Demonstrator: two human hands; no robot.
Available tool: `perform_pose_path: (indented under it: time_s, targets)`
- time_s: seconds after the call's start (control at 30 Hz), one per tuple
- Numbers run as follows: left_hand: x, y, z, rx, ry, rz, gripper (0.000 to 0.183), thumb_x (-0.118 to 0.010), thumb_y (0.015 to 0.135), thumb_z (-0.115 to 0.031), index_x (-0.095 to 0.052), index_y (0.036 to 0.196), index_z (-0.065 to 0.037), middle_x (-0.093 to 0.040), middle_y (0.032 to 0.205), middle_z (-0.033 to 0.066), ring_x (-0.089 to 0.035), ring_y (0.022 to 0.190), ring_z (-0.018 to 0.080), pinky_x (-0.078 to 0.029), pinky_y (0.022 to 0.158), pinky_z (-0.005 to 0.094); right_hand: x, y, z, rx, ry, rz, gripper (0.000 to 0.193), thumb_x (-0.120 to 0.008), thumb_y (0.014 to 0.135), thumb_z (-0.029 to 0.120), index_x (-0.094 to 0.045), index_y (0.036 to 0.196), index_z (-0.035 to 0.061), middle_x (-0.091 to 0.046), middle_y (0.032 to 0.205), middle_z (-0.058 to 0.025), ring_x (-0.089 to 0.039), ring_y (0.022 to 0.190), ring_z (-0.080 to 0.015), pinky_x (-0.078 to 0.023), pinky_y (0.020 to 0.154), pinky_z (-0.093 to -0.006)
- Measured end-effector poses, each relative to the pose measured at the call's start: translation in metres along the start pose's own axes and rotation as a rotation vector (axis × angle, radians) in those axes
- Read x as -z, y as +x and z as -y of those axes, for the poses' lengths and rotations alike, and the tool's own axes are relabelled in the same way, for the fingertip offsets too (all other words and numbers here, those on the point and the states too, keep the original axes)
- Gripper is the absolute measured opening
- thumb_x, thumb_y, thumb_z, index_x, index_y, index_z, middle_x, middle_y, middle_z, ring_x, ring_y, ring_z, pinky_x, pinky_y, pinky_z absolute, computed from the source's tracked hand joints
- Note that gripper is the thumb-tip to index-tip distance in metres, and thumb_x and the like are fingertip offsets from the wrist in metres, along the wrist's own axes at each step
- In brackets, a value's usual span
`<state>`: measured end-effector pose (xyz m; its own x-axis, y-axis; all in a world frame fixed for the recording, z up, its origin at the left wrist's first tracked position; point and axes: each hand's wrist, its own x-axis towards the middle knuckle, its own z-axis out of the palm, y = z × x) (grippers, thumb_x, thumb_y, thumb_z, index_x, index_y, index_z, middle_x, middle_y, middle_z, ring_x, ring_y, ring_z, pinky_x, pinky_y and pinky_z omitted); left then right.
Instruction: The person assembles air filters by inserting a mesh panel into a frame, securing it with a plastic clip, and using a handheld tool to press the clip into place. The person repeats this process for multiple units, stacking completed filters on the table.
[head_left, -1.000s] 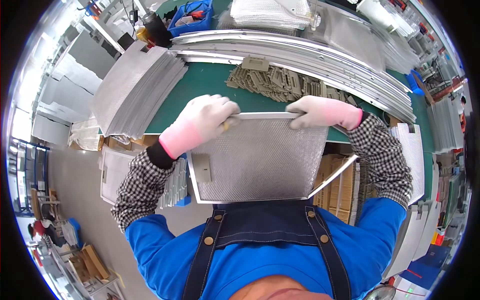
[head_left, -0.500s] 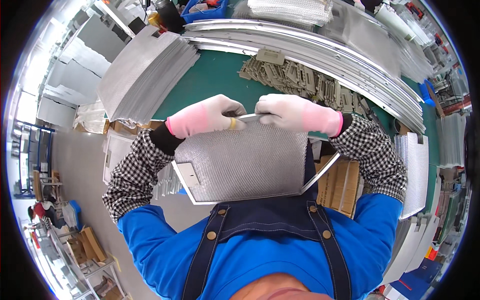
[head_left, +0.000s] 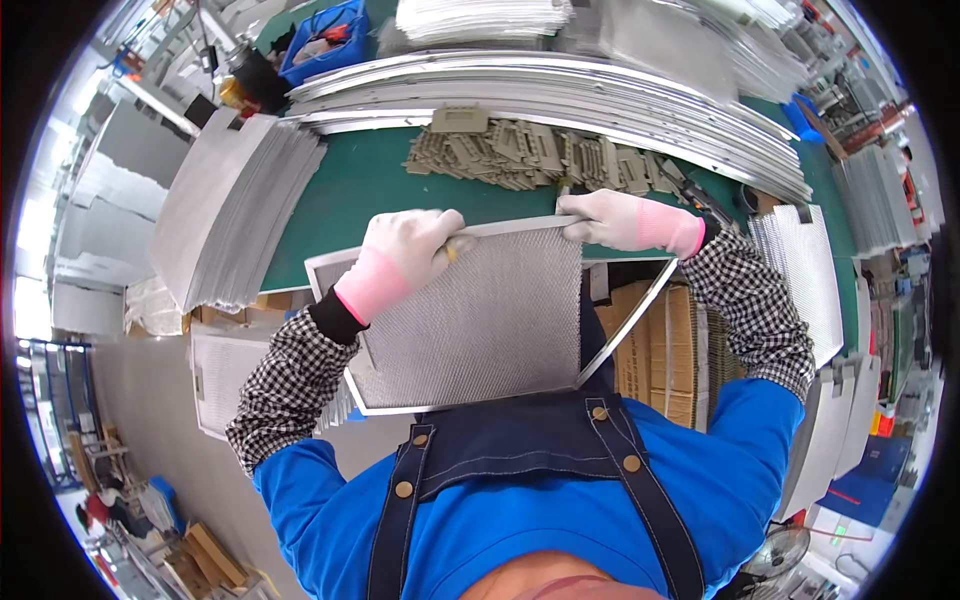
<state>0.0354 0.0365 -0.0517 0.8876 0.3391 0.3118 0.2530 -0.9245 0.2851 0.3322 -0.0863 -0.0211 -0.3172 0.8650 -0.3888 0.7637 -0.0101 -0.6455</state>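
A silver mesh filter panel (head_left: pixel 480 320) lies tilted in front of my apron, partly set in a thin metal frame. My gloved left hand (head_left: pixel 408 245) is closed over the frame's far strip (head_left: pixel 512 226), left of its middle. At that strip's right end, my gloved right hand (head_left: pixel 608 218) pinches it near the mesh's far right corner. The frame's right-side strip (head_left: pixel 632 322) stands swung out at an angle, apart from the mesh edge. My left hand and sleeve cover part of the panel's left side.
On the green table (head_left: pixel 350 205) lie a heap of grey plastic plates (head_left: pixel 500 150) and long metal strips (head_left: pixel 560 80). Mesh panels (head_left: pixel 230 200) are stacked at the left. A blue bin (head_left: pixel 325 45) stands far left. Below the table is a cardboard box (head_left: pixel 655 350).
My hands have moved apart along the far strip, the left one to the left, the right one to its right end. The frame's far left corner now shows beyond my left hand.
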Motion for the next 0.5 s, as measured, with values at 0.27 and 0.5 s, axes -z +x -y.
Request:
perform_pose_path:
  time_s: [0.27, 0.5]
  targets:
    - [-0.045, 0.062, -0.039, -0.150, -0.307, 0.008, 0.021, -0.074, 0.083, -0.012, -0.066, 0.102, -0.006, -0.065, 0.092, 0.0095, -0.067, 0.084, 0.0287, -0.054, 0.071, 0.0382, -0.036, -0.041, -0.021, -0.007, 0.141, -0.252, 0.034, -0.047, 0.105, 0.033, -0.055, 0.112, 0.0011, -0.056, 0.084, -0.0135, -0.060, 0.079, -0.0266, -0.050, 0.077, -0.0388]
    - [-0.009, 0.107, -0.063, -0.084, -0.564, 0.650, 0.035, -0.067, 0.092, -0.022, -0.066, 0.119, 0.000, -0.071, 0.091, 0.0192, -0.069, 0.082, 0.0296, -0.054, 0.077, 0.0370, -0.022, -0.058, -0.012, -0.054, 0.298, 0.001, 0.037, -0.044, 0.107, 0.034, -0.056, 0.116, -0.0001, -0.052, 0.080, -0.0112, -0.055, 0.077, -0.0211, -0.047, 0.072, -0.0352]
